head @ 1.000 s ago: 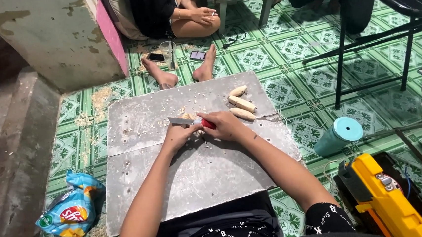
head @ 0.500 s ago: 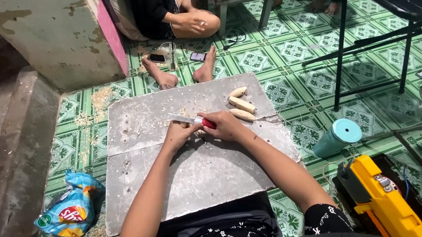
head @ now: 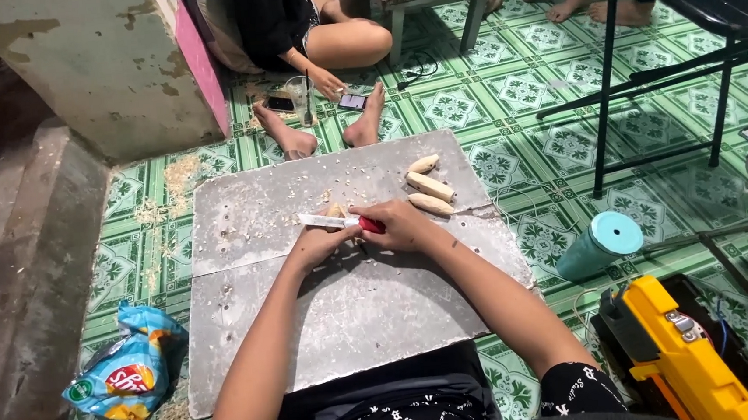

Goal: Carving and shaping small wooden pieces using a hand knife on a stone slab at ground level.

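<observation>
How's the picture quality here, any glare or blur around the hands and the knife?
Head view: light is even and fairly soft, with no harsh glare on the grey board. The right hand, the left hand and the knife are reasonably sharp, with only faint shadows beneath them. The view bends slightly toward its edges, and the yellow tool at the lower right is cropped.

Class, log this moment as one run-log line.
right hand: grips red-handled knife | left hand: holds wooden piece | surface: grey board

three carved wooden pieces (head: pixel 429 187), one knife (head: pixel 340 222), one teal cup (head: pixel 601 246)
</observation>
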